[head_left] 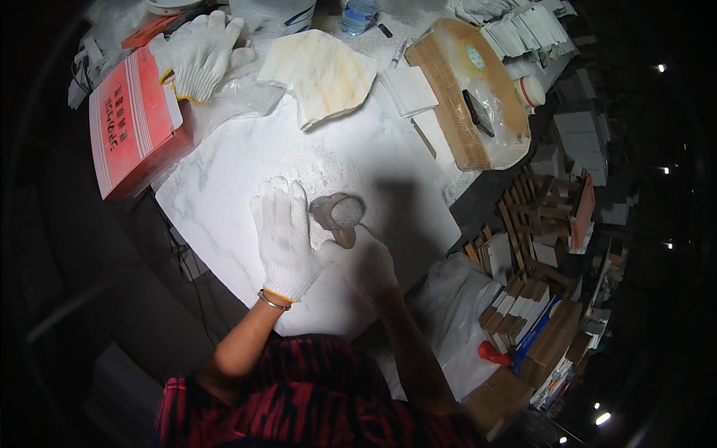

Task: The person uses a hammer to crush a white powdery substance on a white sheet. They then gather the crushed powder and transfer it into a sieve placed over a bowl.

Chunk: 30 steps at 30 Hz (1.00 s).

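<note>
our gloved left hand [284,239] lies flat and fully spread, gripping nothing, on the white marble slab [224,194] to pin it, while our right hand [366,261] is closed around the grey rubbing block [340,215] mid-slab, just right of the left hand's fingers.
</note>
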Each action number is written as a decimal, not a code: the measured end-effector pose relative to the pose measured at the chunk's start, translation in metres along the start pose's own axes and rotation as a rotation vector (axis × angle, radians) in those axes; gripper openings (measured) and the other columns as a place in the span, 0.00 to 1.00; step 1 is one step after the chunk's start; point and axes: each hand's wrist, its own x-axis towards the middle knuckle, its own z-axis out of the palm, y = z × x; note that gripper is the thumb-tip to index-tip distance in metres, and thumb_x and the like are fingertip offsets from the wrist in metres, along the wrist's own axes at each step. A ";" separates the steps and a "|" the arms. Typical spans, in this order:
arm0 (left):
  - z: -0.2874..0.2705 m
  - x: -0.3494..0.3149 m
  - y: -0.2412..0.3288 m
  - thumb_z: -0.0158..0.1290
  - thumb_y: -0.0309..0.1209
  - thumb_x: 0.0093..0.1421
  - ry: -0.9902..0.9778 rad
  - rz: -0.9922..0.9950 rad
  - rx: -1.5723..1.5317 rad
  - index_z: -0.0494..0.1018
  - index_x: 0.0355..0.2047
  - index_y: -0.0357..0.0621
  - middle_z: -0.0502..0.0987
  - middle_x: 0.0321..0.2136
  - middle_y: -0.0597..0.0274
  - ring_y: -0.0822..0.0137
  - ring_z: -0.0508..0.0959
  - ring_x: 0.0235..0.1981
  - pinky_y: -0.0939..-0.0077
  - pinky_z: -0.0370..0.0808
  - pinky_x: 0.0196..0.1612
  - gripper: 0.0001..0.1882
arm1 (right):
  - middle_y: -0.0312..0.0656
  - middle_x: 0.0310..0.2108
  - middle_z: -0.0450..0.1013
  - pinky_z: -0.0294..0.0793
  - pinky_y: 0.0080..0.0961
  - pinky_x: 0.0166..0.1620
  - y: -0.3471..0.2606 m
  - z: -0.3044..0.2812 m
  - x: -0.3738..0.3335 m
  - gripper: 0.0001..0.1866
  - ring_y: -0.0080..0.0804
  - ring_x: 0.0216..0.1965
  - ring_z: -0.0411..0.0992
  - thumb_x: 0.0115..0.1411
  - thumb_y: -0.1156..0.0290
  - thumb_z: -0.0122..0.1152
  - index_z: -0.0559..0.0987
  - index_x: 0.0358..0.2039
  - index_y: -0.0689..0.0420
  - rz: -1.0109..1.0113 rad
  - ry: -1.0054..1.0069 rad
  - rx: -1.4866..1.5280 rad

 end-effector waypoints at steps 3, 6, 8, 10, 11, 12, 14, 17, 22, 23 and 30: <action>-0.008 0.007 0.002 0.65 0.44 0.44 -0.058 -0.030 -0.001 0.58 0.69 0.30 0.60 0.67 0.29 0.31 0.58 0.70 0.37 0.52 0.72 0.54 | 0.45 0.31 0.80 0.78 0.28 0.38 -0.038 -0.035 -0.011 0.13 0.31 0.32 0.80 0.59 0.68 0.67 0.79 0.40 0.63 0.289 -0.241 0.362; 0.004 0.000 -0.003 0.69 0.45 0.43 0.103 0.057 0.018 0.64 0.63 0.28 0.65 0.61 0.35 0.34 0.62 0.65 0.38 0.56 0.68 0.51 | 0.40 0.29 0.78 0.77 0.25 0.36 -0.040 -0.046 -0.028 0.15 0.23 0.31 0.78 0.60 0.66 0.68 0.80 0.40 0.64 0.244 -0.174 0.569; -0.005 0.004 0.002 0.69 0.46 0.43 0.086 0.014 0.005 0.65 0.62 0.28 0.66 0.60 0.36 0.34 0.62 0.65 0.38 0.57 0.67 0.50 | 0.39 0.29 0.79 0.79 0.26 0.36 -0.050 -0.054 -0.042 0.17 0.26 0.31 0.79 0.60 0.67 0.68 0.80 0.43 0.66 0.169 -0.097 0.620; -0.007 0.006 0.004 0.68 0.45 0.42 0.055 -0.009 -0.003 0.63 0.64 0.28 0.65 0.61 0.34 0.33 0.61 0.66 0.38 0.56 0.68 0.52 | 0.39 0.30 0.79 0.80 0.27 0.36 -0.055 -0.059 -0.049 0.17 0.27 0.31 0.79 0.59 0.68 0.69 0.80 0.45 0.66 0.129 -0.048 0.617; -0.005 0.005 0.002 0.68 0.43 0.42 0.032 -0.017 0.001 0.61 0.66 0.28 0.62 0.64 0.32 0.33 0.60 0.67 0.38 0.54 0.70 0.53 | 0.41 0.31 0.80 0.80 0.26 0.36 -0.052 -0.055 -0.049 0.17 0.27 0.34 0.81 0.60 0.68 0.67 0.80 0.47 0.65 0.093 -0.057 0.634; -0.004 0.004 0.001 0.67 0.41 0.41 0.009 -0.025 0.004 0.59 0.68 0.29 0.60 0.66 0.30 0.32 0.59 0.69 0.37 0.53 0.71 0.55 | 0.43 0.33 0.80 0.80 0.27 0.37 -0.043 -0.045 -0.043 0.17 0.30 0.35 0.81 0.60 0.68 0.66 0.80 0.47 0.65 0.046 -0.030 0.544; -0.004 0.003 0.001 0.67 0.40 0.41 0.010 -0.009 -0.013 0.59 0.67 0.28 0.61 0.65 0.29 0.32 0.60 0.68 0.38 0.53 0.71 0.54 | 0.46 0.36 0.81 0.80 0.30 0.40 -0.013 -0.016 -0.026 0.17 0.35 0.37 0.82 0.61 0.68 0.65 0.80 0.47 0.64 -0.037 0.028 0.367; -0.009 0.006 0.004 0.66 0.38 0.40 0.001 -0.003 -0.038 0.60 0.66 0.28 0.62 0.64 0.30 0.32 0.60 0.67 0.38 0.54 0.70 0.53 | 0.52 0.36 0.79 0.78 0.37 0.46 -0.006 -0.002 -0.004 0.20 0.51 0.38 0.80 0.59 0.62 0.67 0.77 0.45 0.63 -0.004 0.011 -0.042; -0.006 0.005 0.003 0.67 0.38 0.41 0.031 0.003 -0.011 0.60 0.66 0.28 0.62 0.63 0.30 0.31 0.60 0.66 0.38 0.55 0.69 0.52 | 0.41 0.28 0.78 0.78 0.27 0.34 -0.039 -0.039 -0.017 0.18 0.27 0.27 0.77 0.59 0.62 0.69 0.77 0.41 0.63 0.254 -0.209 0.419; -0.002 0.005 0.002 0.67 0.38 0.41 0.035 0.004 -0.007 0.60 0.66 0.28 0.62 0.63 0.30 0.31 0.60 0.67 0.38 0.55 0.69 0.52 | 0.39 0.25 0.77 0.76 0.25 0.31 -0.041 -0.043 -0.024 0.19 0.23 0.24 0.75 0.58 0.60 0.70 0.78 0.39 0.63 0.232 -0.154 0.464; -0.005 0.003 0.000 0.69 0.48 0.46 0.047 0.015 0.026 0.61 0.66 0.29 0.63 0.63 0.33 0.34 0.60 0.67 0.38 0.53 0.70 0.53 | 0.41 0.29 0.80 0.79 0.29 0.37 -0.028 -0.042 -0.044 0.19 0.31 0.29 0.79 0.60 0.57 0.68 0.79 0.38 0.61 -0.092 0.046 0.322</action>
